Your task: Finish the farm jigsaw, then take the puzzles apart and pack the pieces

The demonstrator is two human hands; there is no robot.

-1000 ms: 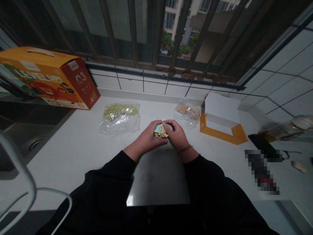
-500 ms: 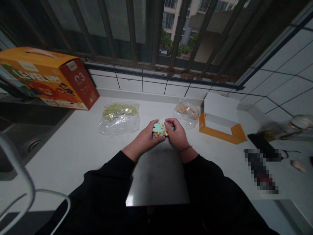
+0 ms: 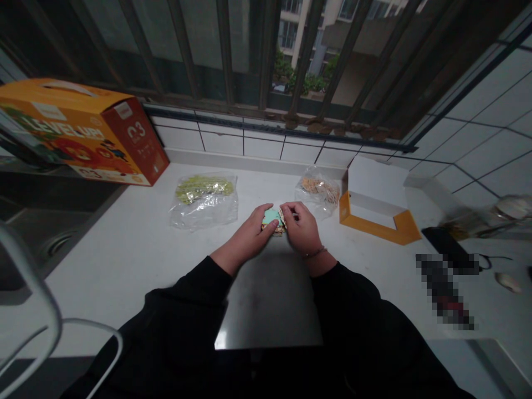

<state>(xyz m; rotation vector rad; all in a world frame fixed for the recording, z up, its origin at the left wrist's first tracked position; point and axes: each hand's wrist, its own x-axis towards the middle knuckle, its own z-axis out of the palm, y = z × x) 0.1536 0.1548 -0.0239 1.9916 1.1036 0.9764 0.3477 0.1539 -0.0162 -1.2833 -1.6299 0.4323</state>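
Near the middle of the counter, my left hand (image 3: pixel 252 235) is closed around a small stack of puzzle pieces (image 3: pixel 272 216). The top one is mint green, with other colours showing along the lower edge. My left thumb lies across the front of the stack. My right hand (image 3: pixel 300 224) pinches one thin piece (image 3: pixel 283 217) at the right side of the stack, held tilted on edge. Its picture cannot be made out. A clear plastic bag with light green contents (image 3: pixel 203 191) lies beyond my left hand, and another bag with orange-tan contents (image 3: pixel 319 190) lies beyond my right.
A large orange box with a handle (image 3: pixel 83 133) stands at the back left beside the sink (image 3: pixel 45 221). An open yellow-and-white box (image 3: pixel 374 221) sits at the right. Farther right lie a black object (image 3: pixel 446 246) and a blurred-out item (image 3: pixel 443 293). A white cable (image 3: pixel 54 310) loops at lower left.
My right fingers have drawn one piece up on edge at the right of the stack. My left thumb has moved up onto the stack's front.
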